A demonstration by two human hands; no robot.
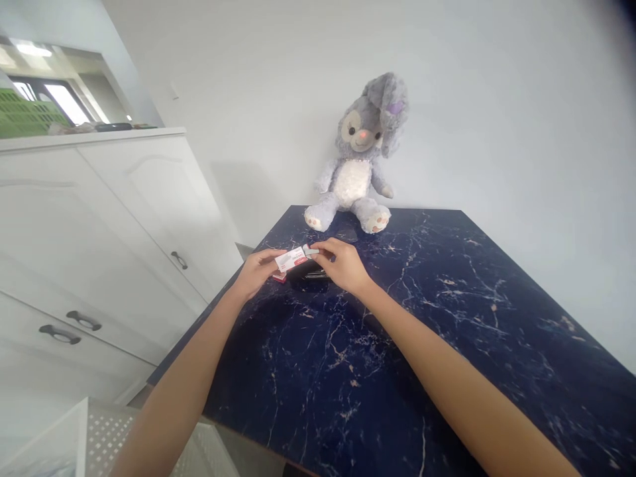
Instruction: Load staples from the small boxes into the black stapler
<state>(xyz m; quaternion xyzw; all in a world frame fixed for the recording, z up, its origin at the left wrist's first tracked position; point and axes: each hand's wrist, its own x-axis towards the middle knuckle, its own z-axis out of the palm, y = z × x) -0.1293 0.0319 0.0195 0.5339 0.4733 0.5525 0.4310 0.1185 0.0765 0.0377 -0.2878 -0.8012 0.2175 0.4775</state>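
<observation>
The small white-and-red carton sits at 3 o'clock from the left hand, whose fingers grip 1 end. The right hand, beyond the carton's other end, pinches a pale piece at 9 o'clock.

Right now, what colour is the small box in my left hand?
The small box is mostly white with red printing, shown best in the head view.
</observation>
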